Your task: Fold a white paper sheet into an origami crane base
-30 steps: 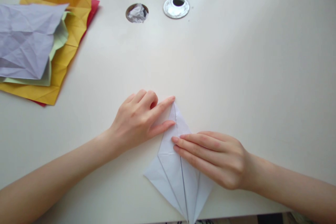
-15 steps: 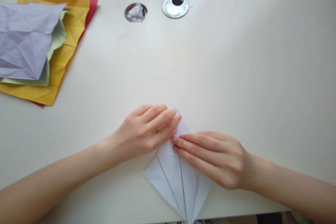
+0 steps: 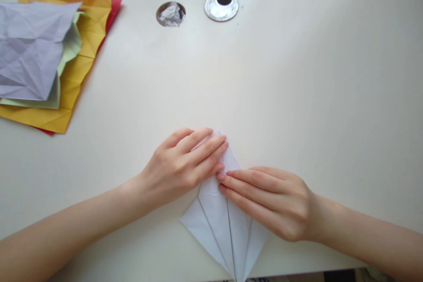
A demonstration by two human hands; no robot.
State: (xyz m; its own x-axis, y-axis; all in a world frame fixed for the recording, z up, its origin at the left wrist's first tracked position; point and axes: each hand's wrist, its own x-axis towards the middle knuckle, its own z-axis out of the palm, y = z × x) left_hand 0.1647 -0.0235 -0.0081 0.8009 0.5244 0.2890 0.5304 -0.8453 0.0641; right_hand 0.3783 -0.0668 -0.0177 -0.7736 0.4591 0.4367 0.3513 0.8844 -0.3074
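Observation:
A folded white sheet of paper [image 3: 213, 224] lies on the table in a kite shape, its narrow point upward. A dark slit runs down its middle, with slanting fold lines on both sides. My left hand [image 3: 185, 158] rests over the upper left of the sheet, its fingers stretched across the narrow tip; its thumb is mostly hidden. From the right, my right hand [image 3: 271, 200] lies on the sheet with straight fingers, their tips at the middle line. The two hands' fingertips are close together. The paper's bottom point reaches the frame's lower edge.
Creased paper sheets lie stacked at the upper left: lilac [image 3: 29, 53] on top, then pale green [image 3: 71, 46], yellow [image 3: 86, 31] and red [image 3: 114, 9]. Beyond the hands are a table hole [image 3: 171, 14] stuffed with crumpled foil-like material and a silver ring [image 3: 221, 11] with a dark opening.
The fingers of my left hand have straightened and spread a little over the paper's tip. My right hand has hardly moved, and the paper stays in place.

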